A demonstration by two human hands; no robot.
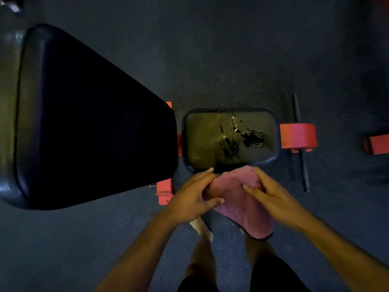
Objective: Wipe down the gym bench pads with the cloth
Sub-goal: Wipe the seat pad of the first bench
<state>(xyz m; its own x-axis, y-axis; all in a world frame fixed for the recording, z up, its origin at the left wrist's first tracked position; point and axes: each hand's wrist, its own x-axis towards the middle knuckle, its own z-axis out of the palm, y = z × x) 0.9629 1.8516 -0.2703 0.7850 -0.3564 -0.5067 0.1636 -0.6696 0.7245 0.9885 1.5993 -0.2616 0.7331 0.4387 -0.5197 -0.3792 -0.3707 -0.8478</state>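
Cloth (237, 197), pink, hangs between both hands just short of the seat pad (230, 140), left hand (190, 197) and right hand (271, 194) each pinching an edge. Folding appears under way; wiping the worn seat pad and back pad (90, 123) likely comes next.

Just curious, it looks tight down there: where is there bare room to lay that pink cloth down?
The big back pad is bare all over. The small seat pad is bare too, though cracked. Open floor lies beyond both pads. It is crowded at the seat pad's near edge, where both hands hold the cloth.
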